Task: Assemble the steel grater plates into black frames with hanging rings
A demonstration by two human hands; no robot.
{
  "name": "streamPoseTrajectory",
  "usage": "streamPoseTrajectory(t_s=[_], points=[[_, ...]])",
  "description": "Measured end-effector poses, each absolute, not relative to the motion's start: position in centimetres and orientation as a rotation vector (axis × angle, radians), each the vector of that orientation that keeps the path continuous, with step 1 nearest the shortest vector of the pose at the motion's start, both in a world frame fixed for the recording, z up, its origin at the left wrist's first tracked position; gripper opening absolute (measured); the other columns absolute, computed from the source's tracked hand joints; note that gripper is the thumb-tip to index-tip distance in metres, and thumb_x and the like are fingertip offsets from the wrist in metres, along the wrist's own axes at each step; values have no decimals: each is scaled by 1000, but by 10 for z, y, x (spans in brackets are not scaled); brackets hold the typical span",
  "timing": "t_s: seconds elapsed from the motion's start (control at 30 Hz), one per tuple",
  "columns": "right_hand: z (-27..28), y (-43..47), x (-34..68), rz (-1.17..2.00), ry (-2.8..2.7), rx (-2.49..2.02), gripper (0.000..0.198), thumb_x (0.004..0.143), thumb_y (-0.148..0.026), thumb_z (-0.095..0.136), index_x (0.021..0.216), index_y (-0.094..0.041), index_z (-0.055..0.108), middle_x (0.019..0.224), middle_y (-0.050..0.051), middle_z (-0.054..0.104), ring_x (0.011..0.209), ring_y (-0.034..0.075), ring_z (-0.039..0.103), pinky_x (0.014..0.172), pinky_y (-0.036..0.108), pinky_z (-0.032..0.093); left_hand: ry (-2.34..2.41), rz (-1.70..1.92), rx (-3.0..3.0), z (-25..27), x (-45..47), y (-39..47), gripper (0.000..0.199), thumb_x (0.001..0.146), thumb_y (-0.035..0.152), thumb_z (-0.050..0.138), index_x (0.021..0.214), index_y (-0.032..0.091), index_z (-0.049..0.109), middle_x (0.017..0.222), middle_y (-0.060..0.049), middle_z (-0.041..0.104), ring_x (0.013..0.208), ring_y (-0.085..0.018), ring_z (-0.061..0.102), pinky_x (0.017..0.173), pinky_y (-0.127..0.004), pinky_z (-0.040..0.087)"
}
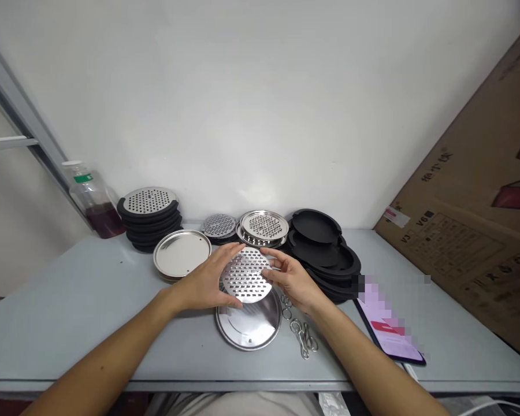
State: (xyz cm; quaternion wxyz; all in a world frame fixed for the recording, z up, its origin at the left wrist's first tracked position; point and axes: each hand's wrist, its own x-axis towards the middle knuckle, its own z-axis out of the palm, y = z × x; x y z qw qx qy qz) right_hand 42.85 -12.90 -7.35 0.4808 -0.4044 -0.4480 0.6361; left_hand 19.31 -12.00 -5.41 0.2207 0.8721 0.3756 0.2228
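Between both hands is a round metal grater disc point(247, 276) with rows of raised slots, tilted above a shiny round metal tray point(250, 329) on the table. My left hand point(212, 280) grips the disc's left edge, thumb below and fingers at the top. On the right edge, my right hand point(288, 277) pinches it between thumb and fingers. The disc hides the tray's upper part. Just beside my right hand lie several metal rings point(286, 313) and clips point(304, 341). A stack of plain metal trays point(182, 254) sits behind my left hand.
Along the wall stand a stack of black holders topped by a perforated disc point(149, 201), a small grater disc point(219, 225), stacked grater trays point(265, 225) and black round holders point(325, 248). A bottle of dark liquid point(97, 208), a phone point(390, 323) and a cardboard box point(468, 242) flank them.
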Motion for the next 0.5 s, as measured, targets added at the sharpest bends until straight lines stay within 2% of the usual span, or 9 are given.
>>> streamPoseTrajectory(t_s=[0.07,0.17,0.23,0.3,0.4,0.5], points=[[-75,-128,430,1529,-1149,-1031,59,63,-18,77,120,-20,61,87,2,66,74,15,62,69,29,51,1065,636,2294,-54,192,-119,99,69,51,77,150,31,23,149,-13,38,133,-33,41,108,-51,39],[-76,-126,434,1469,-1266,-1124,55,65,-18,73,119,-18,62,84,3,67,70,15,62,63,26,49,1083,697,2165,-55,190,-115,67,85,46,63,144,29,36,137,-11,52,117,-26,57,98,-43,48],[-76,-125,438,1428,-1331,-1196,49,67,-18,70,115,-17,65,82,2,67,68,14,60,59,25,47,1077,701,2168,-57,188,-113,47,90,40,57,135,29,50,131,-9,58,108,-23,61,92,-39,52],[-76,-125,440,1405,-1383,-1254,45,67,-17,68,113,-17,67,83,3,67,66,14,60,57,24,45,1071,683,2204,-58,187,-112,35,91,34,54,125,27,59,124,-7,62,100,-21,63,85,-36,53],[-75,-127,441,1426,-1425,-1298,47,66,-15,66,113,-18,68,88,3,68,65,14,59,56,24,44,1073,644,2257,-61,186,-112,31,91,27,51,120,26,62,116,-7,66,97,-20,64,80,-33,54],[-73,-128,438,1436,-1393,-1300,47,67,-16,66,114,-19,67,81,2,66,61,13,57,51,22,40,1092,612,2259,-66,185,-111,36,88,23,52,124,25,59,112,-6,66,92,-19,64,80,-33,53]])
